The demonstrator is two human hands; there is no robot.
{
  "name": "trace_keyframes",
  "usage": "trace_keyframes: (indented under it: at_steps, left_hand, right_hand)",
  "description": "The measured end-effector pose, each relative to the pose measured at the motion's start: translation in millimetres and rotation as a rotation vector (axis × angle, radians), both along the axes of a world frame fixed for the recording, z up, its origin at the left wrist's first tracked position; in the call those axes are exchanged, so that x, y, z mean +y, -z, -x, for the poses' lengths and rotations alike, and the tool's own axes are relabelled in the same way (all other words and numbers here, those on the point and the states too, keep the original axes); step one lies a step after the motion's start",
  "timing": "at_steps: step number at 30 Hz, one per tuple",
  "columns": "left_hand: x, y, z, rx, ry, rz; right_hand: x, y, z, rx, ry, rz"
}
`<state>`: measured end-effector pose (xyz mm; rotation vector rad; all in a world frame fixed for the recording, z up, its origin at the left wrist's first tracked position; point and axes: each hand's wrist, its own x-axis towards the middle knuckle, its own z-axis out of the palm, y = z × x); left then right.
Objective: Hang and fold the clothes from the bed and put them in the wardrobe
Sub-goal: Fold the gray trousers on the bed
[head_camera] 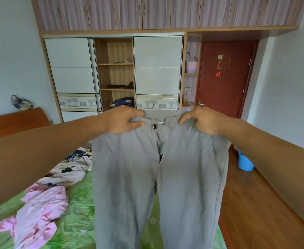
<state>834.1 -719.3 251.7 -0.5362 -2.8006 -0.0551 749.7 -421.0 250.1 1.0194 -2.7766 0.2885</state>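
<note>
Both hands (122, 120) (204, 121) grip grey trousers (129, 177) (waistband), above bed (79, 209).

I see plain grey trousers (158, 177), a green floral bed (79, 212), a pink garment (39, 212), a dark red door (225, 78), a blue bucket (244, 162) and white wardrobe (72, 69) panels printed with trees.

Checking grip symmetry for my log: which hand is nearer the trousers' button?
Left. The left hand grips the waistband just beside the button; the right hand grips it farther off, on the button's other side.
</note>
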Motion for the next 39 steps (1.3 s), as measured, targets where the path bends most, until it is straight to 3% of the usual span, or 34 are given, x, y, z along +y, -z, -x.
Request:
trace_keyframes:
  at_steps: [3, 9, 13, 18, 23, 26, 29, 32, 36, 39]
  left_hand:
    - [5, 1, 1, -0.038, -0.009, -0.126]
    - [8, 4, 2, -0.157, 0.086, -0.156]
    - [16, 7, 8, -0.184, -0.035, -0.196]
    - [32, 9, 14, -0.281, -0.182, -0.426]
    - [42, 22, 16, -0.496, -0.162, -0.705]
    - [51, 35, 17, -0.571, -0.152, -0.808]
    - [57, 47, 11, -0.731, -0.059, -1.043]
    - [63, 54, 1, -0.802, 0.056, -1.061]
    - [72, 70, 1, -0.705, 0.082, -1.003]
    - [81, 83, 5, -0.57, -0.048, -1.005]
  right_hand:
    - [-8, -2, -3, -0.071, 0.0, -0.009]
    - [-17, -4, -11, -0.211, -0.023, 0.001]
    - [-22, -3, -11, -0.269, -0.024, 0.05]
    - [-29, -1, -11, -0.441, 0.049, 0.26]
    - [-38, 6, -24, -0.73, 0.004, 0.531]
    - [-49, 21, -23, -0.701, 0.002, 0.544]
    - [-60, 40, -23, -0.679, 0.02, 0.575]
    - [-65, 54, -22, -0.649, 0.058, 0.556]
    - [-68, 65, -20, -0.589, 0.103, 0.581]
    - [-70, 72, -17, -0.655, 0.16, 0.644]
